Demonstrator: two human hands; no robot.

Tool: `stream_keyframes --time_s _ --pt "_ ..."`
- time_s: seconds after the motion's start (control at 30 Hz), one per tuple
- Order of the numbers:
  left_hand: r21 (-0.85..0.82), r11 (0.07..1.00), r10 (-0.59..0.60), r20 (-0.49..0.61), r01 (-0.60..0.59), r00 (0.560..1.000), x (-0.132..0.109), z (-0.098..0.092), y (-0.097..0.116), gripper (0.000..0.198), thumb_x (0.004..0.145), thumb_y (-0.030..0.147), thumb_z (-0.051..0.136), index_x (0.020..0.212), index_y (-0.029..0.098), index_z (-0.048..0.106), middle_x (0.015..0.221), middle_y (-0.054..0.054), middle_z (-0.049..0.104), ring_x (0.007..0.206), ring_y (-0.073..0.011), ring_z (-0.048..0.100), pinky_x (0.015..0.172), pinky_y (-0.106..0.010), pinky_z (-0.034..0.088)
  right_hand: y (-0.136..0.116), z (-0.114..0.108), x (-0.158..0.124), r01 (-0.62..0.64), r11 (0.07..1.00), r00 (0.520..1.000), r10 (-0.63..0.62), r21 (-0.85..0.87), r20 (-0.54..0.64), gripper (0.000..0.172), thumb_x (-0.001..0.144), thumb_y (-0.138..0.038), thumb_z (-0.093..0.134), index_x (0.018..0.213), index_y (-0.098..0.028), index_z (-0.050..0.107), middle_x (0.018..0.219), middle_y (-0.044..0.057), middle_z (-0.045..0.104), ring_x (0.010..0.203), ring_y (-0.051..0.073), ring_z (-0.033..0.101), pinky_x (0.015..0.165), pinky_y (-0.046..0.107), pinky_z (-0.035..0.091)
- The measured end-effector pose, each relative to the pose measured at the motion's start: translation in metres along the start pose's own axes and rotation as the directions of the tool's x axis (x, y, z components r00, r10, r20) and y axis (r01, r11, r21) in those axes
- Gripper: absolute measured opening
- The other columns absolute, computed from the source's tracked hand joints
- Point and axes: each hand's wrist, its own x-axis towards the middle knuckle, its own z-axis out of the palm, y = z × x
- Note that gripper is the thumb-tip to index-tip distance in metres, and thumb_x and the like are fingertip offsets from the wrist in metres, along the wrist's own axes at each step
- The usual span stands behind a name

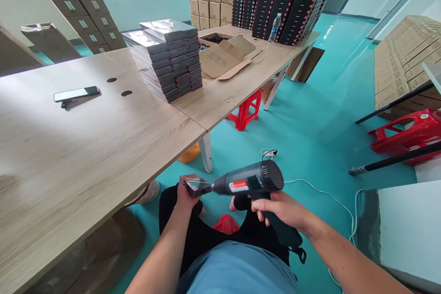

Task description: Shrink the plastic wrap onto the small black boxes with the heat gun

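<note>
My right hand (280, 209) is wrapped round the handle of a dark heat gun (253, 179) with a red label. Its nozzle points left at a small dark wrapped box (197, 187). My left hand (186, 195) grips that box from below, over my lap, beside the wooden table's edge. The gun's white cord (324, 195) trails across the teal floor.
The long wooden table (86, 147) carries a stack of wrapped grey boxes (168, 57), a phone-like device (76, 94), an open cardboard carton (225, 55), black boxes (279, 16) and a water bottle (274, 27). Red stools (246, 110) stand on the floor; cartons are piled at the right (403, 59).
</note>
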Motion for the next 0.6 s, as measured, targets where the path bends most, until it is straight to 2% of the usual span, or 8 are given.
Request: stream_keyframes --time_s 0.07,0.13,0.2,0.27,0.33,0.4,0.53,0.6 --pt "-0.053 0.998 0.023 -0.087 -0.028 0.996 0.004 0.000 -0.001 0.032 0.094 0.038 0.043 0.090 0.014 0.063 0.075 -0.010 0.067 0.067 -0.0267 0.068 0.062 -0.042 0.058 0.002 0.005 0.001 0.034 0.999 0.996 -0.034 -0.002 -0.080 0.021 0.078 -0.035 0.064 0.085 -0.016 0.071 0.082 0.005 0.071 0.064 0.014 0.059 0.054 0.025 0.050" --pt "-0.055 0.998 0.009 -0.121 -0.016 0.993 0.006 0.002 -0.003 0.037 0.097 0.039 0.037 0.095 0.013 0.063 0.080 -0.012 0.068 0.070 -0.0283 0.069 0.061 -0.043 0.058 0.003 0.014 0.003 0.017 1.000 0.999 -0.016 0.022 -0.029 0.021 0.077 -0.034 0.065 0.086 -0.016 0.071 0.077 0.004 0.069 0.065 0.015 0.060 0.056 0.026 0.050" --pt "-0.039 0.999 -0.015 -0.103 0.011 0.995 0.007 0.004 -0.005 0.041 0.098 0.041 0.035 0.102 0.011 0.063 0.084 -0.014 0.069 0.072 -0.0292 0.069 0.061 -0.042 0.058 0.003 0.023 0.006 0.009 0.999 0.998 -0.012 0.053 0.054 0.022 0.076 -0.034 0.066 0.089 -0.016 0.071 0.076 0.004 0.068 0.065 0.016 0.061 0.057 0.028 0.051" --pt "-0.055 0.998 -0.032 -0.084 0.027 0.996 0.008 0.006 -0.006 0.043 0.098 0.042 0.035 0.107 0.010 0.062 0.085 -0.015 0.068 0.074 -0.0293 0.069 0.062 -0.041 0.058 0.004 0.029 0.008 0.058 0.997 0.997 -0.060 0.044 0.040 0.022 0.076 -0.034 0.066 0.089 -0.017 0.071 0.076 0.003 0.068 0.067 0.017 0.061 0.059 0.029 0.052" --pt "-0.105 0.994 -0.038 -0.083 0.029 0.996 0.007 0.005 -0.005 0.044 0.099 0.043 0.034 0.114 0.010 0.059 0.088 -0.015 0.068 0.076 -0.0294 0.069 0.064 -0.043 0.059 0.005 0.026 0.009 0.090 0.996 0.994 -0.091 -0.004 -0.067 0.019 0.078 -0.035 0.065 0.084 -0.018 0.071 0.071 0.002 0.067 0.067 0.017 0.061 0.059 0.028 0.051" --pt "-0.140 0.990 -0.042 -0.088 0.029 0.995 0.006 0.005 -0.003 0.046 0.099 0.044 0.033 0.119 0.010 0.057 0.090 -0.016 0.068 0.079 -0.0301 0.069 0.066 -0.044 0.060 0.007 0.018 0.007 0.071 0.997 0.990 -0.072 -0.009 -0.117 0.018 0.080 -0.035 0.064 0.083 -0.018 0.070 0.070 0.001 0.067 0.067 0.017 0.061 0.058 0.027 0.050" --pt "-0.153 0.988 -0.036 -0.124 0.016 0.992 0.004 0.006 -0.001 0.051 0.099 0.047 0.033 0.126 0.010 0.053 0.100 -0.020 0.067 0.086 -0.0330 0.069 0.063 -0.045 0.060 0.014 0.004 0.000 0.029 0.993 0.999 -0.025 0.114 -0.039 0.020 0.079 -0.035 0.067 0.091 -0.019 0.069 0.085 0.001 0.069 0.066 0.014 0.061 0.055 0.026 0.050" --pt "-0.160 0.987 -0.038 -0.134 0.016 0.990 0.003 0.008 -0.003 0.051 0.098 0.048 0.033 0.127 0.011 0.052 0.105 -0.021 0.066 0.087 -0.0332 0.069 0.061 -0.045 0.061 0.018 0.005 -0.001 0.029 0.987 0.998 -0.019 0.161 -0.068 0.021 0.079 -0.036 0.067 0.091 -0.018 0.068 0.084 0.001 0.069 0.065 0.013 0.061 0.055 0.025 0.050"
